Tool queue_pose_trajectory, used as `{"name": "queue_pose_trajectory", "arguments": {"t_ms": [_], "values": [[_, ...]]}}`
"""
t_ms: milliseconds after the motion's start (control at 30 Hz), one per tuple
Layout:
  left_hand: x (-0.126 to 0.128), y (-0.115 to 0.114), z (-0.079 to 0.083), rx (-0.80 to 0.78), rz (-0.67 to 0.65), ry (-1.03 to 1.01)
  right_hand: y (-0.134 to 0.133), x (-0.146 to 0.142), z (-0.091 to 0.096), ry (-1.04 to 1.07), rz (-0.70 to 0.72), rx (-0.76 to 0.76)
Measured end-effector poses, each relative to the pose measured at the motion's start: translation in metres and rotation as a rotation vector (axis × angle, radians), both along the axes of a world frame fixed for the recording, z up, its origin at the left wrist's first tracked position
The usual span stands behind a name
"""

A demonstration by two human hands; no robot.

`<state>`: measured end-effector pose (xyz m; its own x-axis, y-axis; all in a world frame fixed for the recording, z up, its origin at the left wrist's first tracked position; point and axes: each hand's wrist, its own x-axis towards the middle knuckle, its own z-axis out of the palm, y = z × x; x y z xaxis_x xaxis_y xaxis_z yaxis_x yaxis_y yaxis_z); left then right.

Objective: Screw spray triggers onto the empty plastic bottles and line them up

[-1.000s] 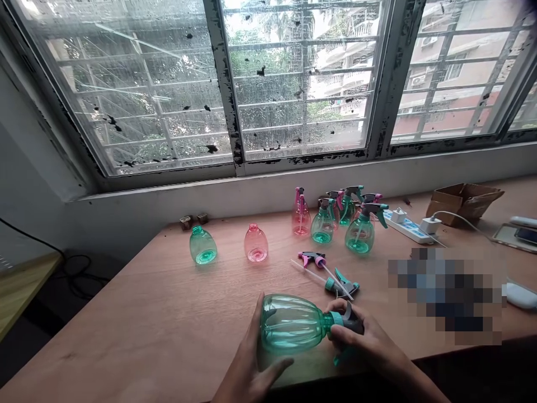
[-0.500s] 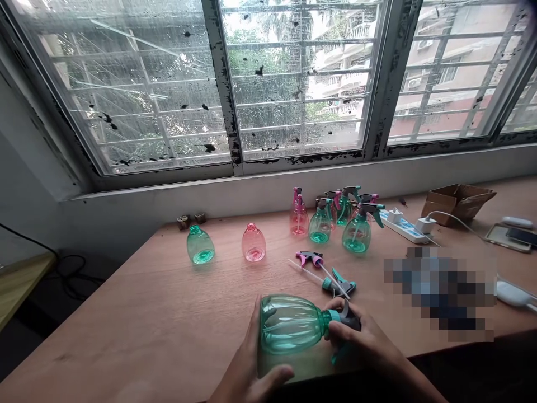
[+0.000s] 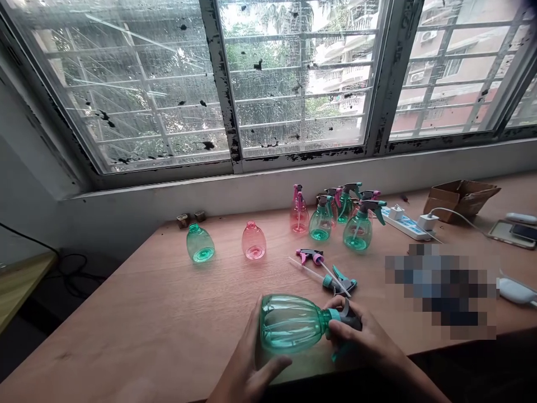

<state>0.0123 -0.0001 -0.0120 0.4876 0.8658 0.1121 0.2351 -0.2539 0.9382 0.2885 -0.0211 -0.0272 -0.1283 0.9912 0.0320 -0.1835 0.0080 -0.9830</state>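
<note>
The green bottle (image 3: 289,323) is on its side at the surface's (image 3: 168,324) near edge, the left hand (image 3: 249,364) spread at its base, some fingers hidden. The right hand (image 3: 366,336) pinches the spray head (image 3: 351,321), covering much of it. I can't make out the pixelated patch (image 3: 444,288); a barred window (image 3: 268,89) looms behind.

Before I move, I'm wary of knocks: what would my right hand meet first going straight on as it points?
Likely the body of the held green bottle, just beyond the sprayer head that the right hand holds; exact depth is unclear.
</note>
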Motion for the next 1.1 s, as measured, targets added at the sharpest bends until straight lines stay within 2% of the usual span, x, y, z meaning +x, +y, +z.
{"name": "queue_pose_trajectory", "arguments": {"t_ms": [167,400,567,700,900,1100], "values": [[0.0,0.003,-0.003,0.035,0.038,0.002,0.0,-0.002,0.002,0.026,-0.034,-0.01],[0.0,0.002,-0.009,0.003,-0.064,-0.106,0.001,-0.002,0.002,0.006,-0.052,-0.008],[-0.001,0.003,-0.011,0.073,-0.034,-0.014,0.001,-0.002,0.0,0.034,-0.058,-0.014],[-0.001,0.003,-0.012,0.06,-0.076,-0.028,0.0,-0.003,-0.001,0.082,-0.058,-0.023],[-0.001,0.0,-0.006,0.066,-0.035,-0.006,-0.001,-0.003,0.0,0.113,-0.057,-0.027],[0.004,-0.003,0.0,0.033,-0.037,-0.099,-0.001,-0.001,-0.001,0.099,-0.047,-0.025]]}}
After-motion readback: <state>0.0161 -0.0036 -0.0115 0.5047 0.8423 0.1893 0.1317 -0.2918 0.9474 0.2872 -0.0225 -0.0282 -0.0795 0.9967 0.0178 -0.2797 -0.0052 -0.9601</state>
